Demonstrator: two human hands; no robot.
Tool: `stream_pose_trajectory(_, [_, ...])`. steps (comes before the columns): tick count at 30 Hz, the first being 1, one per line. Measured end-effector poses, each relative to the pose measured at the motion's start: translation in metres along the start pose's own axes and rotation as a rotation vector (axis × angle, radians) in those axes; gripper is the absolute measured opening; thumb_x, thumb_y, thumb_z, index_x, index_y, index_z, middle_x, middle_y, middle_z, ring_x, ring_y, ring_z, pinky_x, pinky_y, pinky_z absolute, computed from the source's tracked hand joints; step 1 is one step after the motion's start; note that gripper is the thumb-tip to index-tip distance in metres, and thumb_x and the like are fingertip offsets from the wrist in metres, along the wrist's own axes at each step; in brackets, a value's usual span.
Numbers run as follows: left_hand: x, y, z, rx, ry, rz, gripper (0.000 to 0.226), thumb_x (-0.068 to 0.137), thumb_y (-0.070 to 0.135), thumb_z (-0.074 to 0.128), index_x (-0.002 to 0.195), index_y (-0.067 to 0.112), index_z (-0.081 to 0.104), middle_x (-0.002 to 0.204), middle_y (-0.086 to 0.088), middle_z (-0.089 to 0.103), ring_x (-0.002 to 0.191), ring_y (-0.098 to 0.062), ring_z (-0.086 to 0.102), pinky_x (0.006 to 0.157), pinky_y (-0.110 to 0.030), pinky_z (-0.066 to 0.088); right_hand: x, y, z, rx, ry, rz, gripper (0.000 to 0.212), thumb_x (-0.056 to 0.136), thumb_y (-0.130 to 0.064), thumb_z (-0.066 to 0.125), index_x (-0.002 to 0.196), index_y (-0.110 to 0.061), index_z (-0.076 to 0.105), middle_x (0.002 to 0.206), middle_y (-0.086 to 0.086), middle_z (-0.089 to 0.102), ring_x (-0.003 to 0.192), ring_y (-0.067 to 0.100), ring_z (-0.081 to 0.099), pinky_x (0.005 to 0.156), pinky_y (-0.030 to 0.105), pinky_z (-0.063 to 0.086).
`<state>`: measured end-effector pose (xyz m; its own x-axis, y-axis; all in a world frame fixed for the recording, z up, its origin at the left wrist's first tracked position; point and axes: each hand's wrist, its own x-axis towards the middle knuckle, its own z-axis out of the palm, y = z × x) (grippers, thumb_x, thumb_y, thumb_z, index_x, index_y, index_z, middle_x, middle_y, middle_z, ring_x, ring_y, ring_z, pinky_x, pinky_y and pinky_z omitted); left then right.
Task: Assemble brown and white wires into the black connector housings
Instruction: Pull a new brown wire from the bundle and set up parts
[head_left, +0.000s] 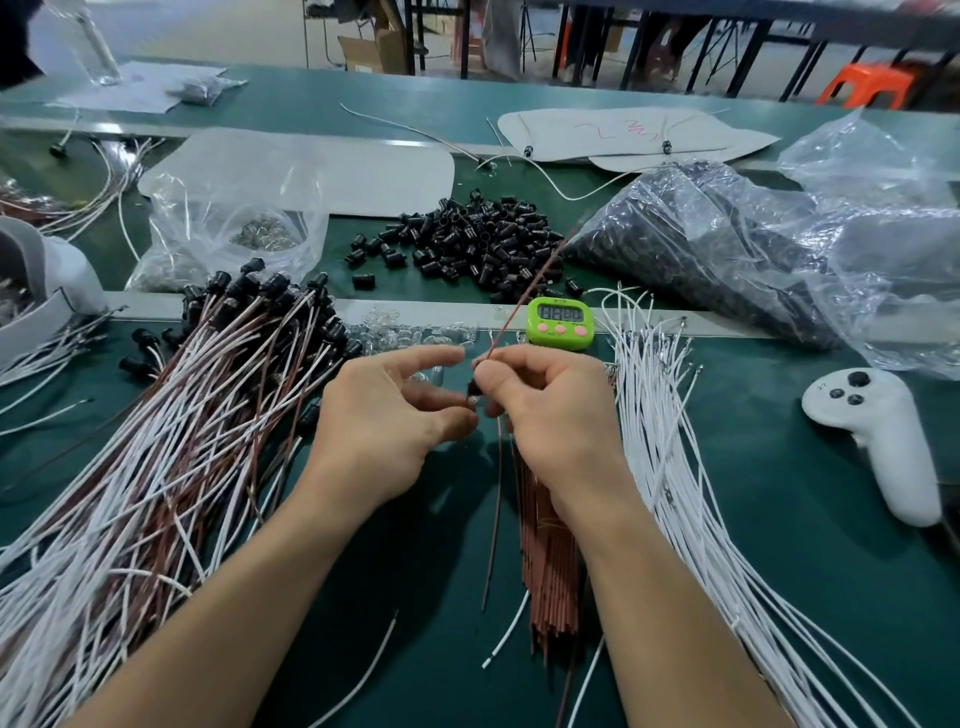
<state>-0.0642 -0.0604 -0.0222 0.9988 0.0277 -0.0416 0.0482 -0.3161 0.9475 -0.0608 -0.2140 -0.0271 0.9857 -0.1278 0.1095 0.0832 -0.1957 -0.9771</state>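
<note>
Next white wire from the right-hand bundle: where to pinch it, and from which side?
Probably just behind its metal terminal, at the far end of the white wire bundle, from above: tips fan apart there beside the green timer, while the middle lengths crowd together.

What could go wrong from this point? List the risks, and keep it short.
1. The brown wire sticks up long and free from the right hand. It may snag or pull out of the black connector housing, which is small and mostly hidden by the grip.
2. The right forearm crosses over the brown wire bundle, close to the white wires. A forearm move could drag or tangle them.
</note>
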Motion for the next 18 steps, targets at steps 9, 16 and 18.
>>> stream_pose_trajectory(9, [-0.006,0.004,-0.002,0.393,-0.273,0.136,0.022,0.074,0.019,0.082,0.078,0.040,0.081,0.068,0.022,0.073,0.065,0.007,0.069,0.063,-0.010,0.051,0.005,-0.012,-0.021,0.377,0.235,-0.011,0.020,0.099,-0.004,0.063,0.091,-0.014,0.079,0.075,0.009,0.074,0.054,0.017,0.060,0.047,0.017,0.044])
stream_pose_trajectory(16, [-0.005,0.008,0.001,-0.221,-0.036,0.137,0.023,0.079,0.023,0.071,0.100,0.021,0.081,0.089,0.001,0.080,0.084,-0.011,0.074,0.077,-0.019,0.055,-0.001,-0.012,-0.012,0.176,-0.016,-0.011,0.017,0.088,-0.004,0.075,0.081,-0.017,0.083,0.063,0.004,0.073,0.048,0.012,0.055,0.049,0.021,0.046])
stream_pose_trajectory(18, [-0.001,0.010,-0.002,-0.395,0.041,0.105,0.019,0.083,0.014,0.074,0.100,0.019,0.080,0.091,-0.004,0.080,0.082,-0.010,0.073,0.075,-0.016,0.053,-0.003,-0.010,-0.008,0.078,-0.092,-0.010,0.013,0.086,-0.008,0.078,0.081,-0.018,0.083,0.062,0.003,0.073,0.049,0.010,0.056,0.051,0.023,0.046])
